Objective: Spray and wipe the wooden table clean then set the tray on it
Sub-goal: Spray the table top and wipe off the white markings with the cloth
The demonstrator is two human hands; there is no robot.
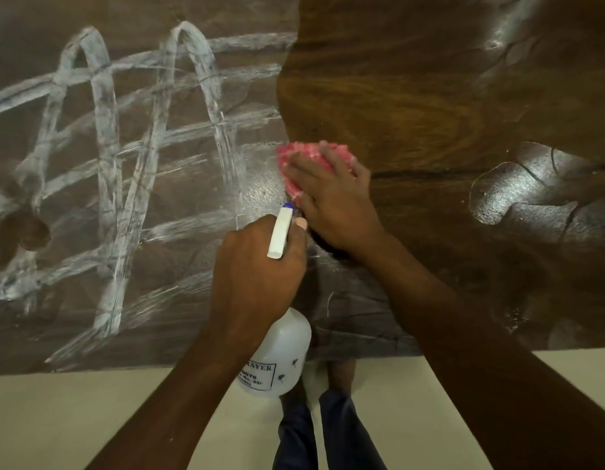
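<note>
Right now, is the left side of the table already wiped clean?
No, white streaks cross the left part of the wooden table, and the right hand presses the pink cloth at their edge.

The spray bottle [280, 347] bore a boxed label [258, 374] on its lower side: "RAYER" on top, "0078" beneath, then what looked like "Rs. 39/-". The lowest line was too blurred to read.

The left hand [257, 266] and the right hand [331, 201] are bare, and so are both forearms as far as the picture's edge. Lower down, the legs wear dark navy trousers [341, 432], creased along their length, and one foot [341, 374] at the hem looks bare.
</note>
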